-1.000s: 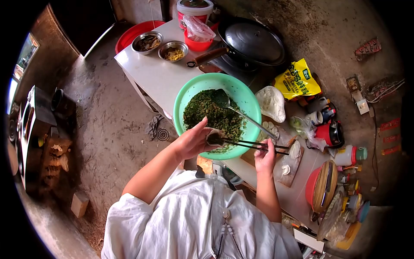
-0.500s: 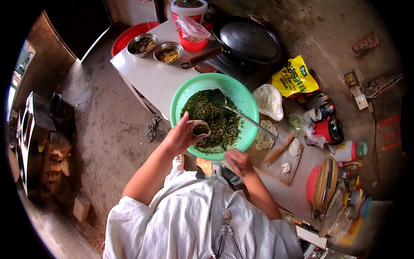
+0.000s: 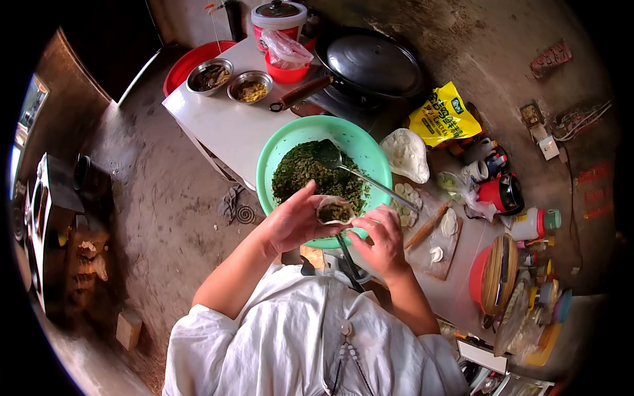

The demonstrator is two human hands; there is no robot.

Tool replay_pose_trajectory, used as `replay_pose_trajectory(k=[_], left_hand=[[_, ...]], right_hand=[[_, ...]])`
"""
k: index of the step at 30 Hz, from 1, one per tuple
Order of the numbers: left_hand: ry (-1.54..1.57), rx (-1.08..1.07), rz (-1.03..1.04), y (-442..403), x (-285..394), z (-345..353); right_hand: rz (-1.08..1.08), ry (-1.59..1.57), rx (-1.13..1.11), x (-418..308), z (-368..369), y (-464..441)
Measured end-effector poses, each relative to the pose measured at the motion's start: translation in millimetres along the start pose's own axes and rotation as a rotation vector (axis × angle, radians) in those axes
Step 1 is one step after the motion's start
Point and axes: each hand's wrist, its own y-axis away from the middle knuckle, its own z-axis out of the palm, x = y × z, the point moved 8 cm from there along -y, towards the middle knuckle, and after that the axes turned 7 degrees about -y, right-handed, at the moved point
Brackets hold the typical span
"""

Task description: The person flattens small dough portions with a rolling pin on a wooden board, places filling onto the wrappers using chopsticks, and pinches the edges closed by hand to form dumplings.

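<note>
Left hand [image 3: 294, 216]: gripping a filled wrapper [image 3: 336, 212]
Right hand [image 3: 383, 239]: touching its edge, grip unclear
Green bowl [image 3: 266, 177]: sitting beneath

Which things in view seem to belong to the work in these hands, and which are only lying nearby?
Likely part of the work: filled wrapper, green bowl, chopped filling, metal spoon, dough rounds, rolling pin.

Probably just nearby: yellow packet, lidded black pan, red basin.
</note>
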Motion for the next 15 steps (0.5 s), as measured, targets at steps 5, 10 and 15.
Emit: replay_pose_trajectory(k=[5, 10, 15], left_hand=[[-0.212, 0.038, 0.056, 7, 2, 16], [-0.575, 0.098, 0.191, 9, 2, 22], [-0.658, 0.165, 0.242, 15, 9, 30]], right_hand=[[-0.070, -0.040, 0.040, -8, -1, -8], [0.035, -0.131, 0.112, -9, -8, -17], [0.162, -0.234, 0.178, -3, -7, -21]])
